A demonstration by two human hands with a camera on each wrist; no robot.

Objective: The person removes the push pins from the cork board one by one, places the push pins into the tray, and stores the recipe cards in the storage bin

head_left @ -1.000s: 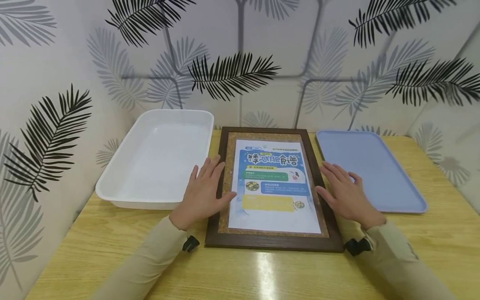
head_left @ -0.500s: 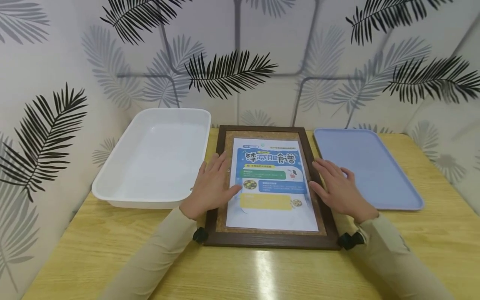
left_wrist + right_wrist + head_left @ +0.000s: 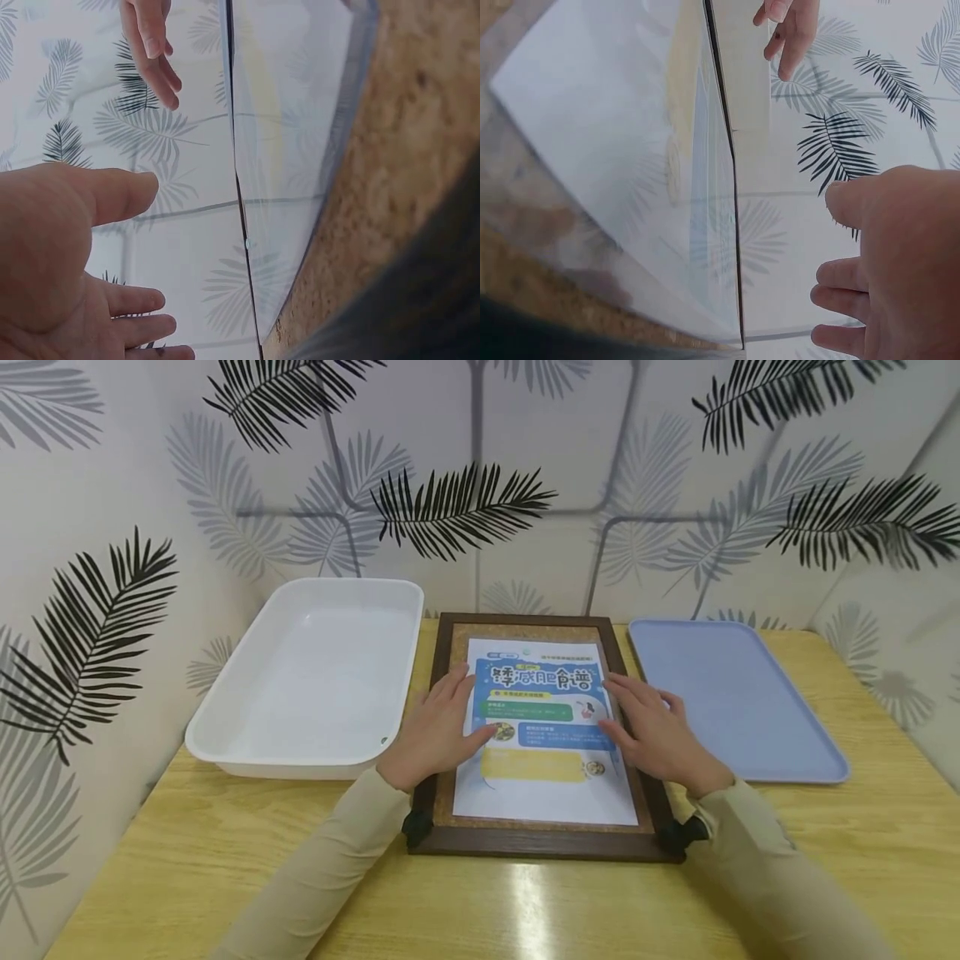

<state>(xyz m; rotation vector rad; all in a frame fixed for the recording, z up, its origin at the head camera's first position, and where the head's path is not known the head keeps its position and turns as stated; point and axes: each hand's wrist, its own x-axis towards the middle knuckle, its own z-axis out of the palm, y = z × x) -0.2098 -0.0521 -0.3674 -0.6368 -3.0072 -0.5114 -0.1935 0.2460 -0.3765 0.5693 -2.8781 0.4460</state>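
A brown-framed cork board (image 3: 540, 842) lies on the table in the head view, bearing a printed poster sheet (image 3: 543, 802) with blue, green and yellow blocks. My left hand (image 3: 438, 727) is over the board's left side, fingers extended and thumb pointing inward. Opposite it, my right hand (image 3: 656, 735) is over the right side in much the same pose. Neither hand holds anything. Both wrist views show a gap between each hand and the sheet's glossy surface, with the left thumb (image 3: 124, 195) and right thumb (image 3: 847, 202) held away from it.
To the left stands a deep white tray (image 3: 206, 745), close beside the board. A flat light-blue tray (image 3: 757, 710) lies to the right. The wooden table (image 3: 420, 910) meets a leaf-patterned wall covering (image 3: 525, 427) at the back.
Both hands have moved inward, from the board's side edges to over the poster, and are now nearer each other. The board and trays stay put; the view shifted slightly.
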